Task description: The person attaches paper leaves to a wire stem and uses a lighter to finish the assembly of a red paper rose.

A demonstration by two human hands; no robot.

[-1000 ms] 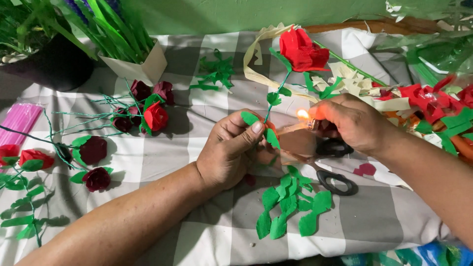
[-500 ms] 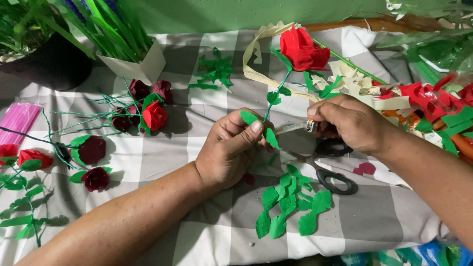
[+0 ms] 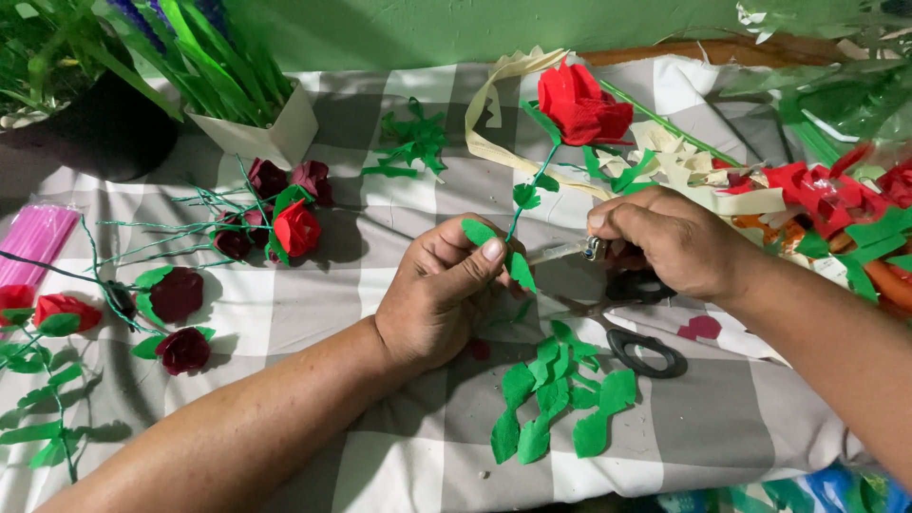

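Note:
My left hand (image 3: 442, 299) pinches the lower end of a thin green stem (image 3: 532, 190) between thumb and fingers, with a green paper leaf (image 3: 478, 231) at the fingertips. The stem rises to a red paper rose (image 3: 579, 103). My right hand (image 3: 674, 237) is closed round a small clear lighter (image 3: 575, 251), whose metal tip points left towards the stem. No flame shows. Black-handled scissors (image 3: 646, 350) lie on the cloth just below my right hand.
A pile of cut green paper leaves (image 3: 556, 399) lies on the grey-and-white checked cloth (image 3: 399, 456). Finished red and dark roses (image 3: 294, 228) lie at left, near pink straws (image 3: 33, 242) and a white pot of green plants (image 3: 261, 133). Red and green paper scraps (image 3: 836, 190) crowd the right.
A second ago a small flame burned at the lighter tip beside the stem; it is out now. Both hands have stayed almost in place.

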